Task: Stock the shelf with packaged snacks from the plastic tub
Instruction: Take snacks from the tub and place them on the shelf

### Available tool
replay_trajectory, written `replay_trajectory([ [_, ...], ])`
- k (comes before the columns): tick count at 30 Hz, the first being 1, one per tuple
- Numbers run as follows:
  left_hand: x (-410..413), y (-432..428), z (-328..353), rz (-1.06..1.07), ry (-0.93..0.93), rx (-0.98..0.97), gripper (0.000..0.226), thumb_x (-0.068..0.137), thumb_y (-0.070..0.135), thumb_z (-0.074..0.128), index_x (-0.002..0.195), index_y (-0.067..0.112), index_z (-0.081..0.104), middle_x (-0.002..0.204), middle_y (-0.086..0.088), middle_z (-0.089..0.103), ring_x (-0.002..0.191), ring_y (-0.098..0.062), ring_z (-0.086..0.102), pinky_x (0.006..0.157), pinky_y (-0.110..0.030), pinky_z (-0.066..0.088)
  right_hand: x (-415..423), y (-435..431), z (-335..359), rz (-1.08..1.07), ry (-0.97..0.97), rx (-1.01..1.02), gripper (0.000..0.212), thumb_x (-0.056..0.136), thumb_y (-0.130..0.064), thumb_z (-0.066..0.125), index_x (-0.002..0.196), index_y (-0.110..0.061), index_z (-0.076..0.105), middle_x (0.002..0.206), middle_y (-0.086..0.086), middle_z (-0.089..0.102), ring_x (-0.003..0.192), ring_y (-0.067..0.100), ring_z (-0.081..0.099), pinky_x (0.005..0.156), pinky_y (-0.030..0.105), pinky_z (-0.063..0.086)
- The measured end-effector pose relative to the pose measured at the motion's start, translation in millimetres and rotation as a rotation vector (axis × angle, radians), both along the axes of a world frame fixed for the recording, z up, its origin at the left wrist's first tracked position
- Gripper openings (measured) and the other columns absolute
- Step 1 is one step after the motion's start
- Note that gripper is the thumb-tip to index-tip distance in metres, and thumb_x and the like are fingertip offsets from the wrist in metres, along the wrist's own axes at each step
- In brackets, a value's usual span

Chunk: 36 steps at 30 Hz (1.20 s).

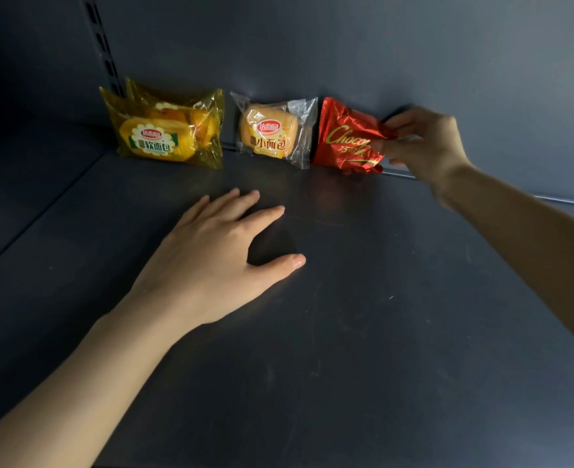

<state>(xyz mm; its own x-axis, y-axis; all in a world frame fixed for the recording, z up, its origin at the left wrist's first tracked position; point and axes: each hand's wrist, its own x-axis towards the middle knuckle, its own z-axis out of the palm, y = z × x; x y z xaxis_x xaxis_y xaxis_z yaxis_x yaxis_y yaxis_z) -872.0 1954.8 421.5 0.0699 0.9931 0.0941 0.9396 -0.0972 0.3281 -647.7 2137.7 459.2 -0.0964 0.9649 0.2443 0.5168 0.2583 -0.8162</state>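
Right hand: the right hand (424, 146) reaches to the back of the shelf (346, 332), with fingers and thumb curled to pinch the right edge of a red foil packet (346, 136).
Red packet: it stands on its lower edge against the back wall (346, 45). Its crimped seam is caught between the fingertips, and the rest fans out to their left.
Left hand: the left hand (218, 258) lies palm down on the shelf, nearer the viewer than the packets. Its fingers are straight and spread, holding nothing.
Other snacks: beyond the left fingertips, a clear bread packet (272, 131) stands just beside the red one. Further left are yellow bread packets (167, 130), one behind another.
Handling: the red packet is probably very light. Its foil looks crinkly and slippery, and whatever is inside may crush easily, so the flat seam seems the safest place to pinch.
Plastic tub: not in view.
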Motion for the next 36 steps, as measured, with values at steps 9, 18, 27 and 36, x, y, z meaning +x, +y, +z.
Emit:
replay_trajectory([
  [9,1.8,0.2,6.1,0.007,-0.035,-0.038,0.077,0.077,0.082,0.027,0.146,0.047,0.025,0.159,0.018,0.013,0.146,-0.004,0.004,0.114,-0.024,0.001,-7.3,-14.5,-14.7,-0.149,0.243,-0.065,0.045,0.068,-0.010,0.084,0.096,-0.015,0.049,0.092,0.001,0.058,0.085,0.018,0.061,0.075,0.029,0.055],
  [18,10.8,-14.3,20.0,0.076,-0.147,-0.030,0.065,0.086,0.065,0.045,0.146,0.044,0.032,0.156,0.018,0.022,0.145,-0.012,0.019,0.114,-0.038,0.021,2.6,-115.7,-18.0,-0.155,0.179,-0.039,0.043,0.079,-0.021,0.075,0.112,-0.021,0.048,0.107,-0.001,0.052,0.093,0.011,0.054,0.079,0.020,0.046],
  [27,67.9,-179.6,47.6,-0.009,-0.109,0.091,0.063,0.091,0.063,0.042,0.147,0.036,0.034,0.158,0.011,0.022,0.146,-0.008,0.014,0.116,-0.028,0.006,46.4,-304.4,6.7,0.235,-0.141,-0.041,0.049,0.090,-0.039,0.061,0.135,-0.026,0.046,0.125,-0.014,0.041,0.127,0.007,0.041,0.095,0.009,0.031],
  [36,149.8,-347.6,-44.6,-0.194,-0.159,-0.013,0.057,0.093,0.045,0.045,0.143,0.015,0.045,0.154,-0.003,0.034,0.141,-0.013,0.032,0.113,-0.035,0.029,153.8,-483.6,-96.3,0.531,-0.509,-0.018,0.059,0.091,-0.046,0.047,0.141,-0.017,0.037,0.138,0.002,0.045,0.123,0.020,0.047,0.100,0.034,0.042],
])
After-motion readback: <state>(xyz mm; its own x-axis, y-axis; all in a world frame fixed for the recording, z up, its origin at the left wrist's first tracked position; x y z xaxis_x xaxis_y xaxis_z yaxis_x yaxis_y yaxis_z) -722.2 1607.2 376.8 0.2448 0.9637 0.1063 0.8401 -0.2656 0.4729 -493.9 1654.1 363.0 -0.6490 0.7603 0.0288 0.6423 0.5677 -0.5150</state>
